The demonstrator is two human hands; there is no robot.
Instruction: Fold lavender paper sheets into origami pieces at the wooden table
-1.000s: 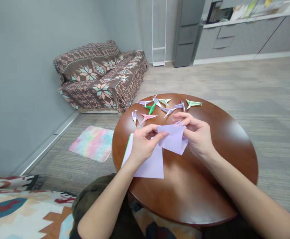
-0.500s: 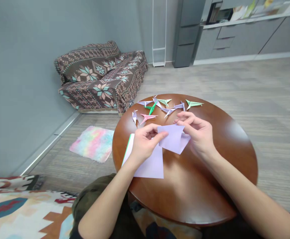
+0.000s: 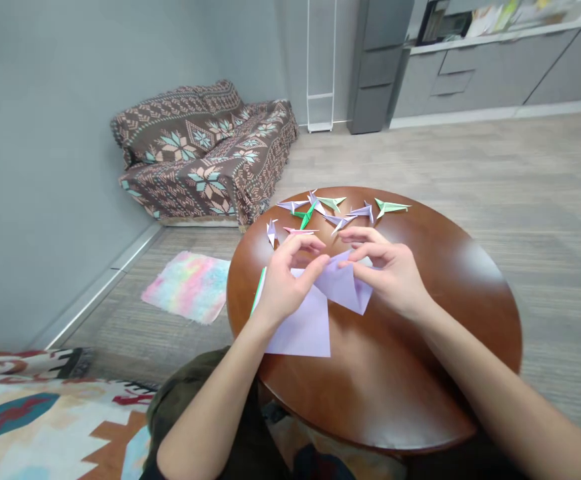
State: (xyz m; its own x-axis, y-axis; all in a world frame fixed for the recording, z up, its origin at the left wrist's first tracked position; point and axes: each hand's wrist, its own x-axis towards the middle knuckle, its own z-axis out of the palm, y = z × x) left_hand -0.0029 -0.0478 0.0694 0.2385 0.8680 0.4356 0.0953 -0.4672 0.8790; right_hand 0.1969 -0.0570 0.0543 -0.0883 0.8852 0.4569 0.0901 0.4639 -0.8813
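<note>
A lilac paper sheet [image 3: 308, 327] is lying partly folded on a round wooden table [image 3: 420, 400], its flap [image 3: 345, 287] rising between the hands. The left hand [image 3: 288, 287] and right hand [image 3: 388, 273] are pinching it, thumbs and curled fingers closing on the folded edges. Beyond them, about 9 paper birds [image 3: 340, 213] are lying finished; this sheet is not yet bird-shaped.

Compared with the earlier views, the left hand [image 3: 288, 287] has opened upward: its fingers [image 3: 298, 243] now rise off the lilac paper sheet [image 3: 300, 327] and reach just beside the pink paper crane [image 3: 300, 231], toward the far edge of the round wooden table [image 3: 423, 233]. The right hand [image 3: 388, 273] has lowered, and the sheet's raised flap [image 3: 343, 287] now tapers to a downward point.
</note>
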